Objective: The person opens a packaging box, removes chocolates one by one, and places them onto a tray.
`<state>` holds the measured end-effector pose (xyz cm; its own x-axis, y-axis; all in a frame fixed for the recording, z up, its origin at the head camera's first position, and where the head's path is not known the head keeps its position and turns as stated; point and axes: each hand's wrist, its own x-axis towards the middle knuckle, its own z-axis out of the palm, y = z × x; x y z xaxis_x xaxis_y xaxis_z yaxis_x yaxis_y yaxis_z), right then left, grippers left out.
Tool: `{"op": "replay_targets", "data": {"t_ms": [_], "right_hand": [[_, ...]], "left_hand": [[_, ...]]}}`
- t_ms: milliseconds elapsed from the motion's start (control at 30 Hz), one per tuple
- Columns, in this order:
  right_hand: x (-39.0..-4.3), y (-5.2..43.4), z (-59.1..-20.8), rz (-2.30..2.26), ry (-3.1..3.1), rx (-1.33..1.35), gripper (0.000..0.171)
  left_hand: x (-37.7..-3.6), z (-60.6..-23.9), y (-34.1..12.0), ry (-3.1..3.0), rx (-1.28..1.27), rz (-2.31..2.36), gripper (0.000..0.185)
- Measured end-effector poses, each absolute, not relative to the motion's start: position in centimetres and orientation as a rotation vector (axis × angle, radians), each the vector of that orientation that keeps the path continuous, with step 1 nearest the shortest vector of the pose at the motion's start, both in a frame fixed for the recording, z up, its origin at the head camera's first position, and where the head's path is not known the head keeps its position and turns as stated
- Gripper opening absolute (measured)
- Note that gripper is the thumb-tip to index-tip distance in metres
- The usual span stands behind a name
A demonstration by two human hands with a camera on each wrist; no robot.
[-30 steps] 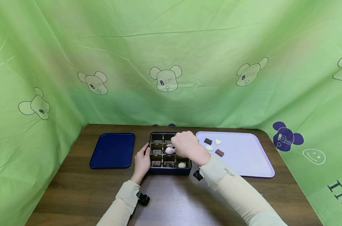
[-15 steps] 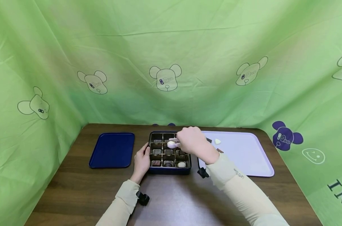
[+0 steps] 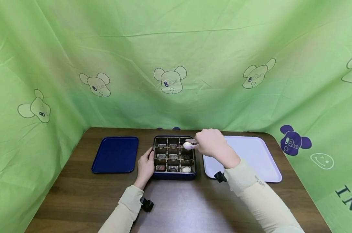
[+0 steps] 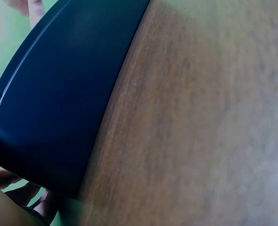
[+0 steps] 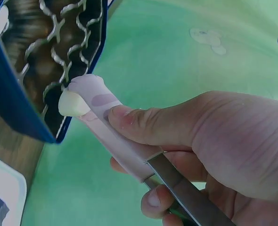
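Tongs clasped in my right hand have shifted rightward, pinching a pale sweet; left of them, my relaxed left hand rests against the box.

- We see the box in navy, its compartments edged in gold.
- Inside, at seven o'clock, we find a reddish-brown chocolate; at six, a near-black one; at five, an ivory one.
- The tongs show us pale lilac ends and silvery-grey arms; their chocolate is cream.
- At the box's nine o'clock, we see a plain dark-blue panel; at three, a lilac-white tray.
- Our surface is brown wood grain.
- The curtain is green, patterned with outlined bears.
- Both sleeves are cream.
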<state>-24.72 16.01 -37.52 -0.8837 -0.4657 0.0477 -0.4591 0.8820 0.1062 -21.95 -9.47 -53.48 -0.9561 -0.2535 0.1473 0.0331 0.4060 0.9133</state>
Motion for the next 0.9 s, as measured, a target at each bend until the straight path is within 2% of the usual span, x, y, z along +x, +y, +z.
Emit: {"op": "replay_targets", "data": {"t_ms": [300, 700, 900], "right_hand": [[-24.7, 19.4, -37.3, -0.088, -3.035, 0.62, 0.019], [-24.4, 23.6, -37.3, -0.047, -3.124, 0.503, 0.024], [-24.3, 25.8, -37.9, -0.021, -3.141, 0.433, 0.02]], "left_hand": [[-22.0, -53.5, -9.4, -2.412, 0.199, -1.58, 0.037], [-22.0, -53.5, -9.7, -2.4, 0.197, -1.584, 0.036], [-22.0, -53.5, -9.7, -2.414, 0.199, -1.575, 0.037]]}}
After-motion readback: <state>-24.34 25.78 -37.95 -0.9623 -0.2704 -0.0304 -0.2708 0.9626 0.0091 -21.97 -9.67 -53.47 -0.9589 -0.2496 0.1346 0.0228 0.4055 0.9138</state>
